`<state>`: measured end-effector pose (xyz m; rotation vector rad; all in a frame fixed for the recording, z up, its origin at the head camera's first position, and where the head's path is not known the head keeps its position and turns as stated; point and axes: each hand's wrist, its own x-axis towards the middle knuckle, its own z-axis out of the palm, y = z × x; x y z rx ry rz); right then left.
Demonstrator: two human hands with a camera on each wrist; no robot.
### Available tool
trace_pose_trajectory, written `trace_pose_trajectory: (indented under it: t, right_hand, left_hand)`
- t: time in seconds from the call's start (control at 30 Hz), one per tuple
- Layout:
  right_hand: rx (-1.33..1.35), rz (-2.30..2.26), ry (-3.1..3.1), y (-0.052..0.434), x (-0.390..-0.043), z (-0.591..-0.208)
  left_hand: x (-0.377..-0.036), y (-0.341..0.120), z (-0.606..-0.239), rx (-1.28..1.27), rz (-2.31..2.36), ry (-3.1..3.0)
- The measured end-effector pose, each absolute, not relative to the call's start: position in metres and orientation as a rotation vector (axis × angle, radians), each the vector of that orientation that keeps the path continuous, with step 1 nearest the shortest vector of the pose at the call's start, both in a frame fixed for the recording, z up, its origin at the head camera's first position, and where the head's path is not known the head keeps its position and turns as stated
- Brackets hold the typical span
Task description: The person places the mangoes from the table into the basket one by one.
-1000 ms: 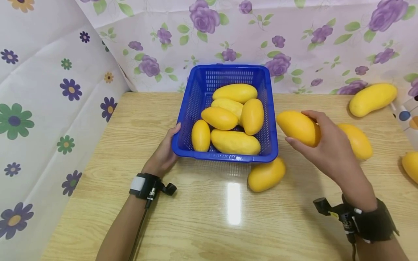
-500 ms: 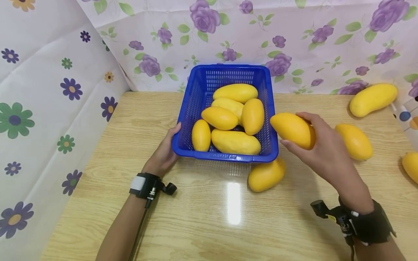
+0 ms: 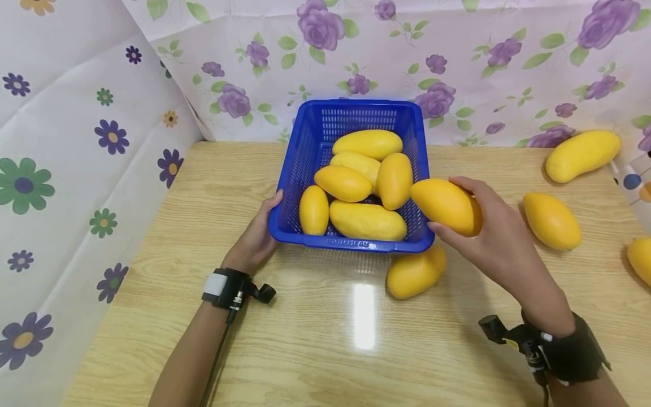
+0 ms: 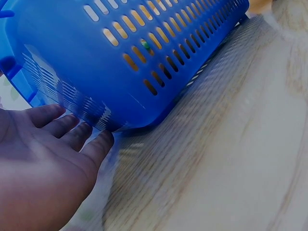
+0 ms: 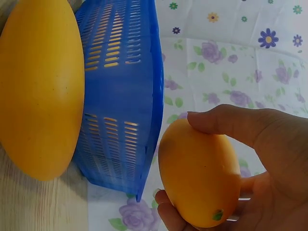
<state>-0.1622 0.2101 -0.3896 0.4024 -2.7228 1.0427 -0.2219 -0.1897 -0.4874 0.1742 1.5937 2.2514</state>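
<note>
While in right hand [image 3: 500,240] — one mango [image 3: 445,207]

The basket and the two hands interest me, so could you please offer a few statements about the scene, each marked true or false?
1. The right hand holds a mango. True.
2. The basket is red. False: the basket is blue.
3. Six fruits show inside the basket. True.
4. The left hand holds a mango. False: the left hand touches the basket.
5. Another mango lies on the table, outside the basket. True.
</note>
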Motion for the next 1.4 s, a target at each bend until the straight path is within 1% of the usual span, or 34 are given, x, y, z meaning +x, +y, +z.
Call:
trace_pose_trajectory:
  t: [0.7, 1.0, 1.4]
  right_hand:
    - [0.465, 1.091, -2.702, 0.197, -0.161, -0.395]
    - [0.563, 1.115, -2.620, 0.190, -0.162, -0.398]
    - [0.713, 1.085, -2.613, 0.172, -0.167, -0.406]
  left_hand:
    - [-0.221, -0.190, -0.488, 0.181, 2.256, 1.584]
    - [-0.221, -0.190, -0.487, 0.208, 2.244, 1.604]
    - [-0.223, -0.191, -0.488, 0.182, 2.263, 1.581]
